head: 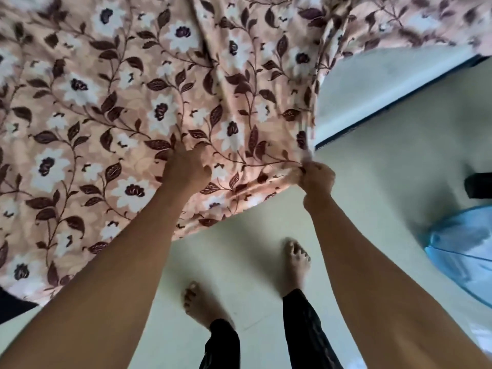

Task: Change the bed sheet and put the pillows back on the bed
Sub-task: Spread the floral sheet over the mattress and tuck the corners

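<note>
Head view: left hand (186,166) and right hand (318,178) grip the floral sheet (119,102) — a loose pinch could let its hem drop.

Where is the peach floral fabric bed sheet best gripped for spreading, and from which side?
Grip the peach floral fabric bed sheet at its near hem, probably coming from the person's own side. The hem hangs free there and gathers into a corner, which the right hand pinches; the left hand holds fabric further left.
</note>
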`<control>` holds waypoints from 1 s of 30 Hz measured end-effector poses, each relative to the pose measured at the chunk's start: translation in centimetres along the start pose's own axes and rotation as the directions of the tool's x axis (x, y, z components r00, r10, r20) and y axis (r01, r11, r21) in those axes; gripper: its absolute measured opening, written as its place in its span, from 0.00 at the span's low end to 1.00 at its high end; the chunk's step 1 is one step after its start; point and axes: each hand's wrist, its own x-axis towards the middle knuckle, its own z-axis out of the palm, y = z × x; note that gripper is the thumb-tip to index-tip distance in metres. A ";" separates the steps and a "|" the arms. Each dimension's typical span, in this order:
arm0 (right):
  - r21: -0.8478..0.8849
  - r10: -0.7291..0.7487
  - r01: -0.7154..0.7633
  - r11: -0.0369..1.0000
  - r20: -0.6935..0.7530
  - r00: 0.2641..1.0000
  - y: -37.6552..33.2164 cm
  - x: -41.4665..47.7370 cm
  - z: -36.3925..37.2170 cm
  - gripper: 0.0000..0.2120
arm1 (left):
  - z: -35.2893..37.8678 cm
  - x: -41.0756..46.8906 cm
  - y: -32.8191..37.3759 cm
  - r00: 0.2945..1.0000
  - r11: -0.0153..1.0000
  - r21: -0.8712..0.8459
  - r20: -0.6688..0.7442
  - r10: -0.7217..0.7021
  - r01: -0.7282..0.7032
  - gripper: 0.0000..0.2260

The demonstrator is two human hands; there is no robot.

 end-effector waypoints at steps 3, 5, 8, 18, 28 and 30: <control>0.235 0.162 -0.162 0.958 0.023 0.987 1.2 1.0 -3.4 0.05 | -0.4 0.0 0.6 0.996 0.999 0.047 0.087 0.011 -0.016 0.14; 0.499 0.181 -0.300 0.813 0.273 0.945 0.5 0.7 -4.0 0.10 | -0.8 0.3 1.4 0.992 0.994 0.104 0.130 0.004 -0.018 0.10; 0.702 0.116 -0.419 0.576 0.437 0.892 -1.2 0.4 -3.2 0.12 | -1.5 1.2 3.7 0.993 0.984 0.168 0.100 -0.068 0.050 0.11; 0.674 0.140 -0.412 0.614 0.420 0.897 2.5 2.6 -8.5 0.11 | -0.4 3.8 8.1 0.992 0.977 0.213 0.115 -0.048 0.023 0.22; 0.377 0.201 -0.138 0.916 -0.135 0.970 2.7 5.8 -8.5 0.07 | -1.6 5.3 16.3 0.956 0.961 0.024 0.112 0.271 -0.275 0.22; 0.298 0.018 0.028 0.954 -0.151 0.988 -1.3 6.8 -6.8 0.07 | -1.7 5.6 17.4 0.947 0.953 0.144 0.225 0.231 -0.266 0.25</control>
